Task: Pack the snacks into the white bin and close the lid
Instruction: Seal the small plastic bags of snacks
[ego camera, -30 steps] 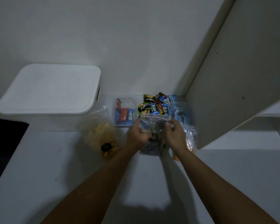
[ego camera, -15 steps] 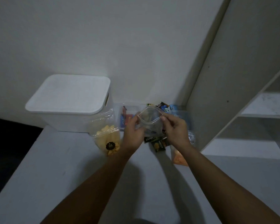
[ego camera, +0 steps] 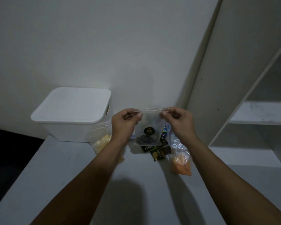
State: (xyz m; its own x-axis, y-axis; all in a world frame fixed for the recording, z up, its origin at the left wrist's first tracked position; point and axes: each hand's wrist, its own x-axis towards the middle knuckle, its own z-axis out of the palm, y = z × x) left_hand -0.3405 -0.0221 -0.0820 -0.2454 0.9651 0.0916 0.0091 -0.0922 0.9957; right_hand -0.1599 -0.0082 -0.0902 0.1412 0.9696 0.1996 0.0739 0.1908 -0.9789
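A clear zip bag of dark snacks [ego camera: 148,129] with a round black label hangs in the air above the table. My left hand [ego camera: 126,122] pinches its top left corner and my right hand [ego camera: 178,120] pinches its top right corner. The white bin [ego camera: 71,125] stands at the back left with its white lid [ego camera: 73,104] on. A bag of yellow snacks [ego camera: 101,140] leans against the bin. A bag of orange snacks [ego camera: 180,161] lies to the right. Small dark wrapped snacks [ego camera: 157,152] lie under the held bag.
The white table [ego camera: 71,184] drops off to a dark floor at the left. A white wall runs behind. A tall white shelf unit [ego camera: 258,111] stands at the right, its side panel close to the snacks.
Both hands have lifted the zip bag off the pile of snacks and stretched its top edge flat between them. The view has tilted up and shifted.
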